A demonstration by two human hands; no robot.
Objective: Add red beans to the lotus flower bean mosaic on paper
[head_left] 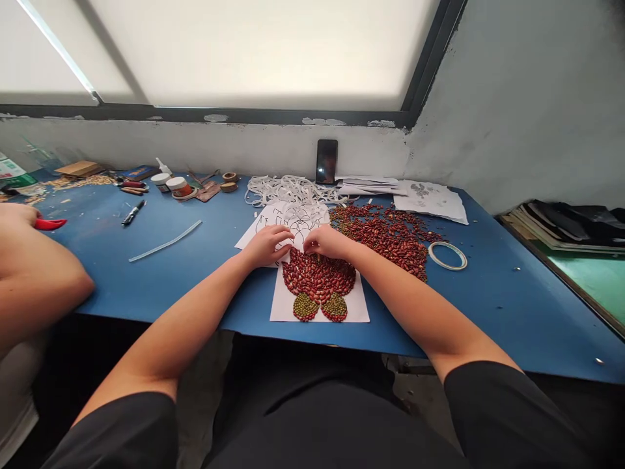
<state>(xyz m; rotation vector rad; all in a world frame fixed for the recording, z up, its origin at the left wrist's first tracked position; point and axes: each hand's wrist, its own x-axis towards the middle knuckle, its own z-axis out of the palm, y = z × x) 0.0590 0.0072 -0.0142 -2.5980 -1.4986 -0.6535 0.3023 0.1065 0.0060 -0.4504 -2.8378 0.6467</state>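
A white sheet [359,306] lies at the table's front edge, bearing a picture made of red beans [317,280] with two green-bean patches [306,306] at its near end. My left hand [267,246] rests at the sheet's far left side, fingers stretched and apart, over a paper with black line drawing [261,225]. At the far edge of the bean picture is my right hand [326,241], its fingers pinched together and pointing down. What they hold, if anything, is hidden. Right beside it spreads a loose pile of red and green beans [395,238].
Behind my hands lie white paper strips [288,189], a phone [327,161] leaning on the wall and stacked papers [434,198]. A tape roll [448,255] is at right. Leftward are a clear stick [166,242], a pen [133,213], jars [180,187] and another person's arm [39,280].
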